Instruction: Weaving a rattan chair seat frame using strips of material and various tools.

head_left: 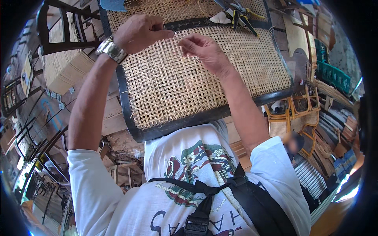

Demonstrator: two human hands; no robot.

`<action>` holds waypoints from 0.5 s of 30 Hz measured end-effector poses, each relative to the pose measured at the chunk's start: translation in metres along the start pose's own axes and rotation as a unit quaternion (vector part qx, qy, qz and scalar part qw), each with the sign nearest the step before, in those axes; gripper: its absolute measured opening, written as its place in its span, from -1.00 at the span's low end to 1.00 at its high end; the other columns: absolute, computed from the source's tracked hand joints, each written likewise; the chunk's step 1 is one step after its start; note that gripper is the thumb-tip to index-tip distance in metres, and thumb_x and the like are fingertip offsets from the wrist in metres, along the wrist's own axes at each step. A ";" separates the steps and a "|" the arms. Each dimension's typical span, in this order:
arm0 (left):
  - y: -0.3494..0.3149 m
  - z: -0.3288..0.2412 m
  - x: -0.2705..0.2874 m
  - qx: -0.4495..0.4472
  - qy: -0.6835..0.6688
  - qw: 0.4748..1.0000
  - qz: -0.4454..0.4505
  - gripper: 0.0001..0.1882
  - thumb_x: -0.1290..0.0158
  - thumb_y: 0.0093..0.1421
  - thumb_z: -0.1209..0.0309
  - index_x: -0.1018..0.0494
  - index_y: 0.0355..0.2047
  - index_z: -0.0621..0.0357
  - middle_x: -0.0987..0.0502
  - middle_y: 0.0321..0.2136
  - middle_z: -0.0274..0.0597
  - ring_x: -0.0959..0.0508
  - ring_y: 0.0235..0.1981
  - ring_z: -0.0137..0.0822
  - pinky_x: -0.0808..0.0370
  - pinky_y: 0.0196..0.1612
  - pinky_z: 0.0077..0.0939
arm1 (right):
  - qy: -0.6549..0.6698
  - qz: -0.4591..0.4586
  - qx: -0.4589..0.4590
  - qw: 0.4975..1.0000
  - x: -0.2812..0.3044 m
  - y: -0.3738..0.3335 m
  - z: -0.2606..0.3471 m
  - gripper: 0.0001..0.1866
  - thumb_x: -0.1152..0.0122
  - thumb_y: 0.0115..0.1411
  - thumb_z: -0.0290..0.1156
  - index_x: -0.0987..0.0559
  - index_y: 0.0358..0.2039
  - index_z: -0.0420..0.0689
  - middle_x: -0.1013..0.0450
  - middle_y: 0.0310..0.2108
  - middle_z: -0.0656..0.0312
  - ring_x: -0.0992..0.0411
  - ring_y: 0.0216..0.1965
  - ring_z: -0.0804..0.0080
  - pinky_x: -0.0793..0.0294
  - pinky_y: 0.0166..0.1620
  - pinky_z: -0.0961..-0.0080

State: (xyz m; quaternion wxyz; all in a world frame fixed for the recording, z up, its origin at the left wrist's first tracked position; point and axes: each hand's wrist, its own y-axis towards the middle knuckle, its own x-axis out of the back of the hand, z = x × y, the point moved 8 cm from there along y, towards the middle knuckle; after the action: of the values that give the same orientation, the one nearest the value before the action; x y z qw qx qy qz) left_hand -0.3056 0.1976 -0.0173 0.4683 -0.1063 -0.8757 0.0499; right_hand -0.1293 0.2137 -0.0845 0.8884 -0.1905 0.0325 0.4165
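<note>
A woven cane panel point(177, 78) in a black wooden frame point(173, 128) lies before me, reaching my lap. Over its far part, beside the dark carved crossbar point(193, 23), both hands work close together. My left hand point(141, 33), with a metal watch at the wrist, is closed, thumb and forefinger pointing toward the right hand. My right hand point(202, 49) pinches its fingertips just above the weave. What either hand holds is too fine to make out. Pliers with yellow and black handles point(238, 19) rest on the panel's far right, next to a small white piece point(221, 18).
A blue item point(113, 4) lies at the panel's far left corner. To the left stand a dark chair frame point(65, 27) and a cardboard box point(69, 67). Rattan chair frames point(295, 112), a green crate point(332, 74) and another person point(293, 143) are on the right.
</note>
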 end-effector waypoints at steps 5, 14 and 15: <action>-0.015 0.042 -0.088 0.110 -0.068 0.988 0.084 -0.62 -0.04 0.37 0.06 -0.56 -0.29 0.15 -0.60 -0.61 -0.21 -0.54 -0.70 -0.34 -0.47 -0.54 -0.33 | -0.369 -0.112 -0.145 0.911 0.031 -0.010 -0.024 -0.78 -0.30 0.23 -0.25 -0.68 -0.31 -0.15 -0.54 -0.41 0.25 -0.50 -0.36 0.47 -0.51 -0.21 0.41; 0.002 -0.006 -0.112 0.094 0.105 0.967 0.211 -0.69 -0.02 0.33 0.18 -0.61 -0.22 0.15 -0.66 -0.37 -0.02 -0.69 -0.33 -0.13 -0.60 -0.31 -0.18 | -0.430 -0.098 -0.154 0.884 0.035 -0.011 -0.021 -0.81 -0.26 0.04 -0.28 -0.68 -0.42 -0.12 -0.62 -0.43 0.10 -0.58 -0.34 0.29 -0.56 -0.17 0.34; 0.005 -0.011 -0.112 0.079 0.141 0.963 0.217 -0.73 0.04 0.33 0.33 -0.62 -0.27 0.22 -0.67 -0.37 0.01 -0.70 -0.37 -0.16 -0.63 -0.37 -0.21 | -0.431 -0.097 -0.155 0.884 0.034 -0.011 -0.020 -0.81 -0.26 0.04 -0.28 -0.68 -0.42 -0.12 -0.62 -0.43 0.10 -0.58 -0.34 0.29 -0.56 -0.17 0.34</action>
State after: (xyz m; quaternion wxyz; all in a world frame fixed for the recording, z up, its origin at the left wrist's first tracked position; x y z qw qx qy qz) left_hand -0.2358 0.1760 -0.1024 0.5718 -0.2621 -0.7503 0.2034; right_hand -0.0970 0.2250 -0.1066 0.8101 -0.1293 -0.4372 0.3687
